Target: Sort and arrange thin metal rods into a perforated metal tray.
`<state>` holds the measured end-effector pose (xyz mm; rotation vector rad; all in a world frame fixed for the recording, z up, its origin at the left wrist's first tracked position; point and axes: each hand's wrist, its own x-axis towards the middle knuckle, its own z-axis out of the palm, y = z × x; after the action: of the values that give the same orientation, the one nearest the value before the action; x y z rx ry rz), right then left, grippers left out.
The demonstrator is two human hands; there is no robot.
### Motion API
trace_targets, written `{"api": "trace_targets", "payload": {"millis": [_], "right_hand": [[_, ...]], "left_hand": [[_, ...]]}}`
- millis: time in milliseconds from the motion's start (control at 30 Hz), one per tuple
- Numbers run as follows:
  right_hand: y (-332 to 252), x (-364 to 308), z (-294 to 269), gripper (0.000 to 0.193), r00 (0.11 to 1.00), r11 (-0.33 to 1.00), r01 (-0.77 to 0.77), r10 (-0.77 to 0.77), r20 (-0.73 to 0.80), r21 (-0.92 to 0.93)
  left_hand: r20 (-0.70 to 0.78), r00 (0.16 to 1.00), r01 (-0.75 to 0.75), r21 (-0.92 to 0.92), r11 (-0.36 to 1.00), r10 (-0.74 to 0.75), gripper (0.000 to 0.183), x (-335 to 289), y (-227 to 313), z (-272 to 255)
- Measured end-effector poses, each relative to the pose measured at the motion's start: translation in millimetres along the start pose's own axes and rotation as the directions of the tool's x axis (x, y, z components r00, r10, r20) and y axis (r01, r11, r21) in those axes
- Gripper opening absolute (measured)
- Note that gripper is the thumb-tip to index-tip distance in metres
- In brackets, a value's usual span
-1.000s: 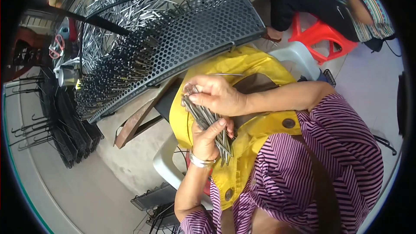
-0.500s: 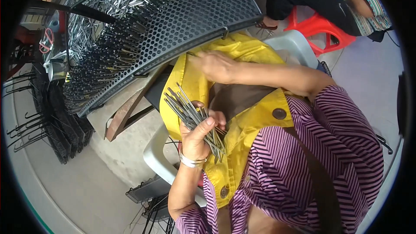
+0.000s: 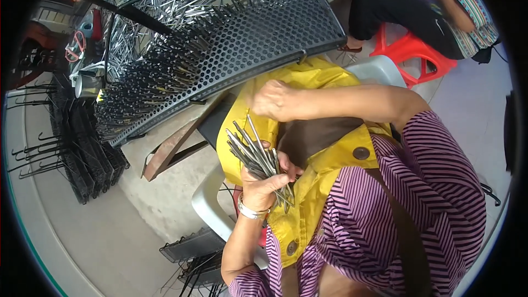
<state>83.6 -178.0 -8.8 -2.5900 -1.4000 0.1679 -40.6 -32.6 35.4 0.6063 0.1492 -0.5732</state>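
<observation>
inside left grip (image 3: 257, 193), metal rods (image 3: 254, 152) clasped, ends jutting; right grip (image 3: 275, 100) curled, contents unclear

We cannot tell whether the right hand (image 3: 272, 100) holds anything (its fingers are blurred); between fingers and thumb of the left hand (image 3: 258, 191), metal rods (image 3: 248, 148) are partly hidden.
</observation>
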Motion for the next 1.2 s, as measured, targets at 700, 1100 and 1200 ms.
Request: {"api": "trace_targets", "payload": {"millis": [700,1100,1200], "right_hand": [[35,60,-62,0.02,0.441,0.934,-0.014,0.326,-0.836,0.357],[25,80,-84,0.017,0.875,0.963,-0.248,0.269,-0.403,0.105],[21,71,-79,0.027,0.806,0.969,-0.197,0.247,-0.538,0.15]], "left_hand": [[-0.263,0.958,-0.106,0.049,0.993,0.115,0.041,20,8,-26],[-0.248,0.96,-0.137,-0.015,0.991,0.129,0.044,24,19,-28],[-0.238,0.963,-0.118,0.041,0.992,0.125,0.045,23,21,-25]]}}
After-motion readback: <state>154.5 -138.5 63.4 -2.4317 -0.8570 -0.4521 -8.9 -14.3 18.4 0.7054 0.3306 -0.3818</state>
